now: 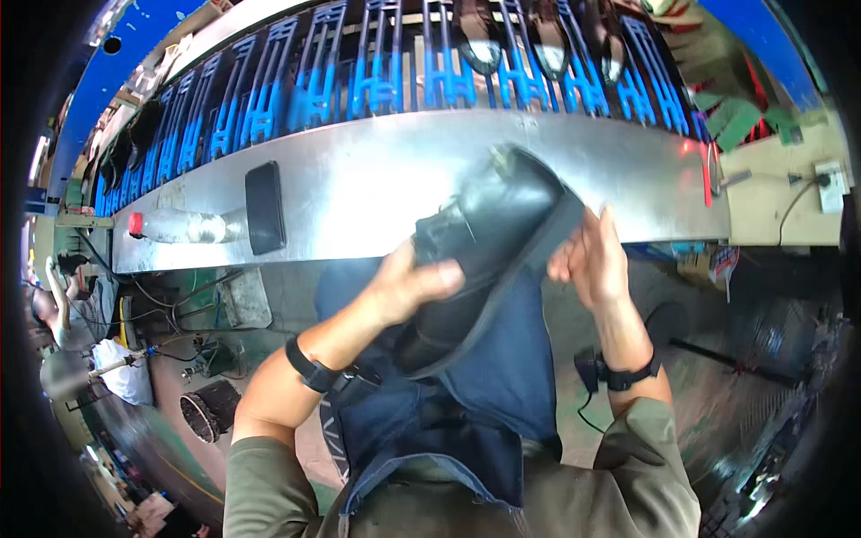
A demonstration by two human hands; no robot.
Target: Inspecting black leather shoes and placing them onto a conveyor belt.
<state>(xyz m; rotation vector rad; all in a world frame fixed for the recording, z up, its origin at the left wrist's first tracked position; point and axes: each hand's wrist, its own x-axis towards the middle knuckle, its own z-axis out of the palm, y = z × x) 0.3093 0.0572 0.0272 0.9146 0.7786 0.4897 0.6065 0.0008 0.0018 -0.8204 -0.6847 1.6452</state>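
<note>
A black leather shoe [489, 238] is held over my lap and the near edge of the metal bench. Its toe points up and away, and its sole side faces right. My left hand [413, 282] grips the shoe's upper from the left, thumb lying across it and the other fingers hidden behind. Beside the sole near the toe is my right hand [596, 255], its fingers loosely bent and apart. Whether its fingertips touch the sole edge I cannot tell. A pale, blurred patch shows at the toe tip.
On the metal bench [341, 179] lie a dark phone [265, 208] and a clear bottle [188, 226] with a red cap. Behind it runs a rack of blue-and-black bars [377, 85] bearing several dark shoes [478, 40]. A red stick-like tool [706, 175] is at the right end.
</note>
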